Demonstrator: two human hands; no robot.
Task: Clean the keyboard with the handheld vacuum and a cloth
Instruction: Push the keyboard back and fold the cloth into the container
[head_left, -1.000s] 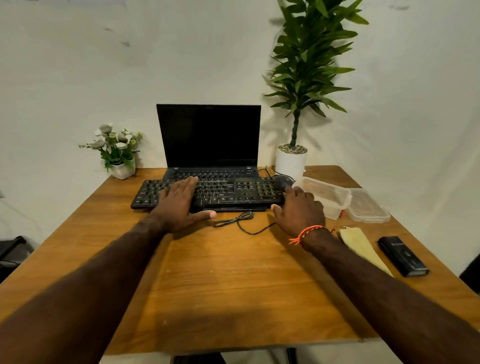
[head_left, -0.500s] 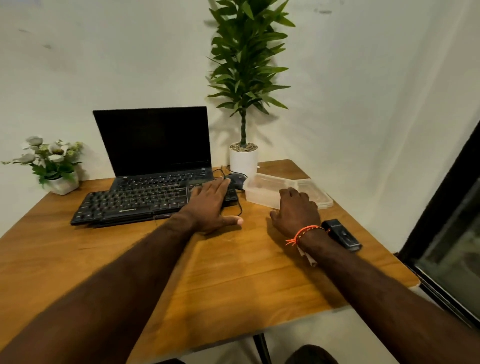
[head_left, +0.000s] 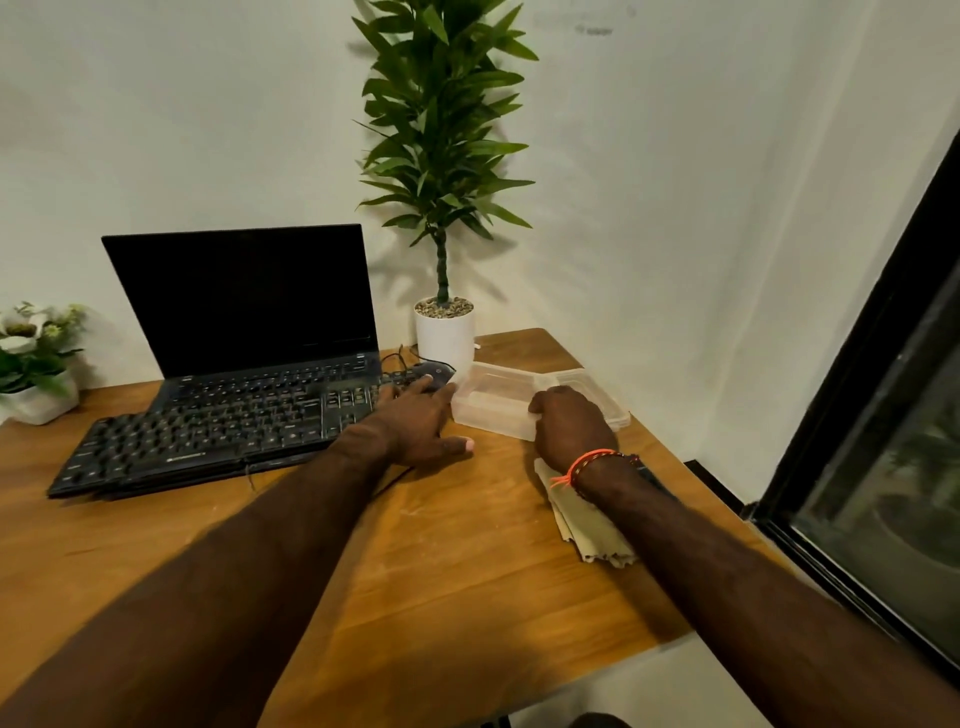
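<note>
Wooden desk (head_left: 441, 571): my left hand (head_left: 415, 421) lies flat by the keyboard (head_left: 218, 431); right hand (head_left: 569, 426) curls on the clear tub (head_left: 493, 400); could knock it off the edge

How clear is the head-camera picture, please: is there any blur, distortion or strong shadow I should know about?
Head view: wide-angle bending shows in the slanting window frame; the glass beside it is smeared with blur; the tall plant casts a soft shadow on the wall; the forearms shade the table; the keyboard is dim but its keys are readable as shapes; the laptop screen is black, without glare.
</note>
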